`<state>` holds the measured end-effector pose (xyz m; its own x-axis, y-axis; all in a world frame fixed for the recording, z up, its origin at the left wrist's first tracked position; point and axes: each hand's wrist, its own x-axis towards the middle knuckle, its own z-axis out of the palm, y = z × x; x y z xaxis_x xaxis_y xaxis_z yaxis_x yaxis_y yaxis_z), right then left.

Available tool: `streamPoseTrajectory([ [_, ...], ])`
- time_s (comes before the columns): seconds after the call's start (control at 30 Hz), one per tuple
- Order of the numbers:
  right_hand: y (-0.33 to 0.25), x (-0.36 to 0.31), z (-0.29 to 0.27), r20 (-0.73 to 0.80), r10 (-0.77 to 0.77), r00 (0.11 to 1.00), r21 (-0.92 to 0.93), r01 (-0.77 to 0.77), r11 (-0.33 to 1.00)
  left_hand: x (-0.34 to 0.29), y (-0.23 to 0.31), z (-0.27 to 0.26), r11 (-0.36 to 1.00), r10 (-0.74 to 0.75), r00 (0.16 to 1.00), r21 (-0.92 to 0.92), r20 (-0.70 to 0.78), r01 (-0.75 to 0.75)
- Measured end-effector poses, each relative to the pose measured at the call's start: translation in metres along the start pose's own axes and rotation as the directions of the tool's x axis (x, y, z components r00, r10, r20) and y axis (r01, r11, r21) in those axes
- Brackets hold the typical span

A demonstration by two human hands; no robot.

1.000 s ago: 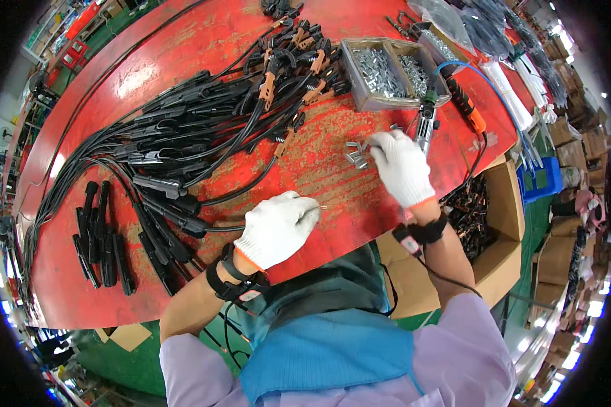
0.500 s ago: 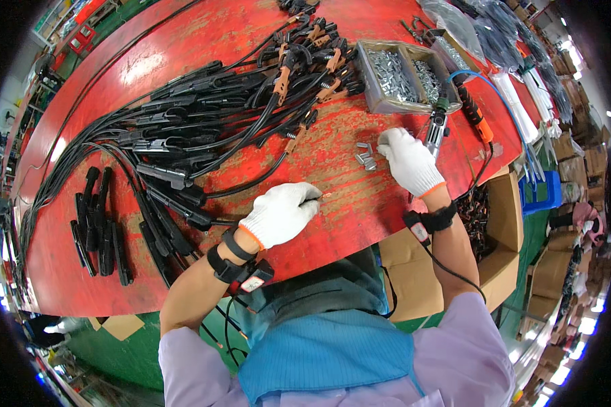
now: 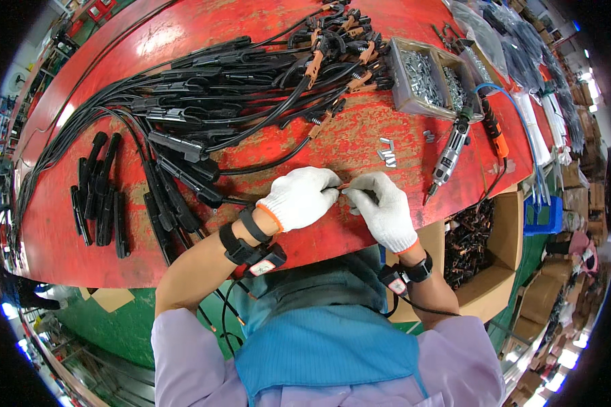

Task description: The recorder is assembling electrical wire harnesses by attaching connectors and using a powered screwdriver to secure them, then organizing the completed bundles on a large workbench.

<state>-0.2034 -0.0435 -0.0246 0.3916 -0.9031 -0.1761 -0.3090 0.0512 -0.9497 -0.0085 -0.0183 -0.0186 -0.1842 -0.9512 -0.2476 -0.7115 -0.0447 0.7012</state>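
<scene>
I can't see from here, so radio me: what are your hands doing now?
Left hand and right hand pinch a thin wire end together. Black cables piled beyond. Electric screwdriver beside right hand.

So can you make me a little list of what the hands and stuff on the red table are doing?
left hand: white glove, fingertips meeting the right hand's
right hand: white glove, pinching a thin copper-coloured piece
table: red, worn
cables: black bundle with clamps, left of hands
tool: power screwdriver, lying right of hands
tray: grey, holds small metal parts
</scene>
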Motion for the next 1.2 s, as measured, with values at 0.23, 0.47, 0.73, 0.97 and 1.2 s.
streamPoseTrajectory([
  [0.23, -0.001, -0.001, 0.008, -0.041, -0.009, 0.999, -0.095, 0.005, 0.995, -0.005, 0.004, 0.005, 1.000, 0.003, 0.998, 0.017, -0.067, -0.002],
  [0.47, -0.018, -0.018, -0.032, -0.174, -0.207, 0.963, -0.348, 0.136, 0.927, -0.002, 0.009, 0.006, 0.997, -0.010, 1.000, -0.082, -0.028, 0.007],
  [0.73, 0.090, -0.067, -0.262, -0.698, 0.059, 0.714, -0.175, -0.250, 0.952, -0.007, 0.017, -0.003, 0.989, -0.023, 0.999, -0.147, -0.029, 0.019],
  [0.97, 0.261, -0.127, -0.296, -0.386, 0.354, 0.852, -0.661, -0.523, 0.538, -0.001, 0.022, -0.001, 0.975, -0.182, 0.981, -0.119, 0.066, 0.189],
  [1.2, 0.234, -0.092, -0.260, -0.096, 0.121, 0.988, -0.966, -0.122, 0.229, -0.006, 0.027, 0.000, 0.947, -0.271, 0.961, -0.168, 0.051, 0.275],
])
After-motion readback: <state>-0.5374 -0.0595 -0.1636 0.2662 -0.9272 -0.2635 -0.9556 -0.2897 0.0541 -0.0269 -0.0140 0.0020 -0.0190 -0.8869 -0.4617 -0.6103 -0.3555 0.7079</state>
